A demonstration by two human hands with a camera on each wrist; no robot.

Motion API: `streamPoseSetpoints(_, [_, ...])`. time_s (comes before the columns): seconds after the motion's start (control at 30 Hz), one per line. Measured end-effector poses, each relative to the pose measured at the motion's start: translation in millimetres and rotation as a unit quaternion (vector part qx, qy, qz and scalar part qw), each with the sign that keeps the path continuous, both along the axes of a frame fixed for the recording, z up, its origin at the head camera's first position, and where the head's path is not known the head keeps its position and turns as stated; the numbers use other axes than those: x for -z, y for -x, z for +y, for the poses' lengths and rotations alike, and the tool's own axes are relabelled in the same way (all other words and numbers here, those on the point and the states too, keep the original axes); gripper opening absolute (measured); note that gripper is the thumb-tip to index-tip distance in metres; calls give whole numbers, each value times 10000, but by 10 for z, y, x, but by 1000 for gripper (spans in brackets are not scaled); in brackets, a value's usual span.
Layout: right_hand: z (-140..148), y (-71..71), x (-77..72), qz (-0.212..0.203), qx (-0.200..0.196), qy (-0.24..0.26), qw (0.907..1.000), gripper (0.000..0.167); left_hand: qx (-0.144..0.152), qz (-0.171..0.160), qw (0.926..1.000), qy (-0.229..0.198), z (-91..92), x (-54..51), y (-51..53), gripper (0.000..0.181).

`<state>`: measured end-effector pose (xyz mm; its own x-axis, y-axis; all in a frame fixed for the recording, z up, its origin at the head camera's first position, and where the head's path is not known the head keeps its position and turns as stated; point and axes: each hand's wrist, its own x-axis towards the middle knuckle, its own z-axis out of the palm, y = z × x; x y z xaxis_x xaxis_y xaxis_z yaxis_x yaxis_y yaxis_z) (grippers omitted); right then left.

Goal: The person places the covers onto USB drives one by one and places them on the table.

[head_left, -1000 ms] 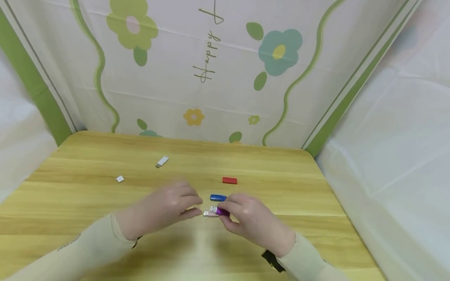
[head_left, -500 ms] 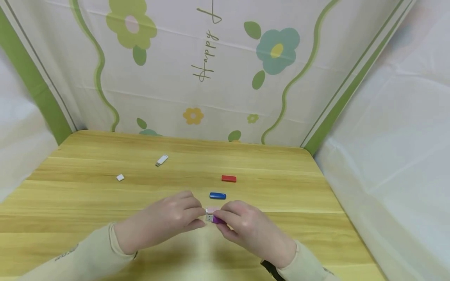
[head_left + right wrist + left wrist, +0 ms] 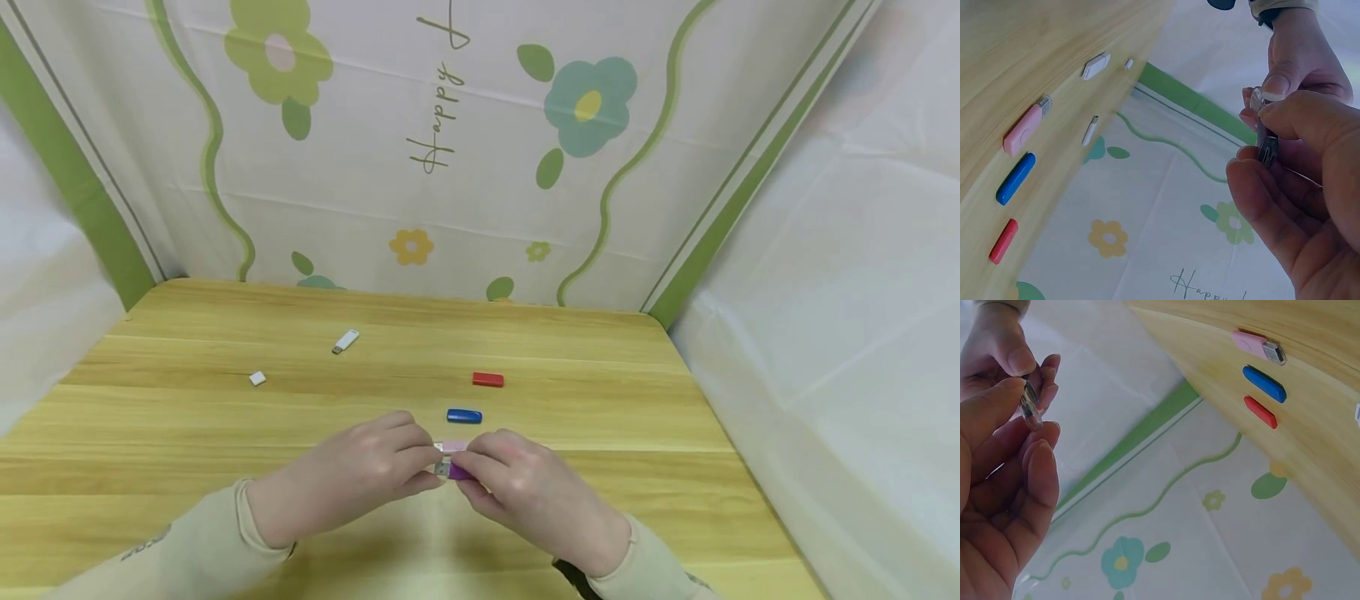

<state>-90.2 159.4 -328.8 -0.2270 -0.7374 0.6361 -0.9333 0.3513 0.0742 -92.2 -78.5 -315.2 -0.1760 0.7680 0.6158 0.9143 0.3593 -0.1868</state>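
Note:
A purple USB stick (image 3: 460, 472) is held between my two hands above the table. My right hand (image 3: 536, 496) pinches its purple body between thumb and fingers. From the left, my left hand (image 3: 360, 471) pinches its clear plug end (image 3: 1030, 412); most of the body is hidden by fingers. Just beyond them on the table lies a pink USB stick (image 3: 454, 447), its plug pointing left under a clear cover (image 3: 1274, 353). Behind that are a blue USB stick (image 3: 464, 416) and a red USB stick (image 3: 488, 379), both with no plug showing.
A white USB stick (image 3: 346, 342) with bare plug lies at the back left. A small white cap (image 3: 257, 378) sits nearer, further left. The right wrist view shows another white block (image 3: 1095, 65) on the table. A flowered curtain (image 3: 480, 200) hangs behind the table.
My left hand has come in from the left and now pinches the plug end of the purple USB stick. The right hand has drawn the stick slightly nearer, uncovering the pink and blue sticks.

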Motion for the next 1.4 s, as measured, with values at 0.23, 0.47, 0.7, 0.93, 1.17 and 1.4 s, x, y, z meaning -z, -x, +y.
streamPoseSetpoints(0.23, [-5,-17,-7,-27,56,-21,10000,26,-82,-35,9999,-106,36,1,-23,28])
streamPoseSetpoints(0.47, [3,-28,-10,-55,84,-26,9999,25,-103,-22,9998,-167,45,3,-35,32])
streamPoseSetpoints(0.7, [7,-36,-16,-24,58,11,10000,26,-82,-205,9994,-284,70,2,-51,36])
streamPoseSetpoints(0.93, [12,-43,-14,-49,-57,88,9999,24,183,-282,9983,-482,79,23,-45,18])
streamPoseSetpoints(1.17, [14,-61,-14,-117,-140,116,9998,20,334,-602,9956,-639,91,15,-53,36])
streamPoseSetpoints(1.4, [10,-56,-20,-40,-159,227,9996,24,170,-780,9945,-685,9,22,-25,32])
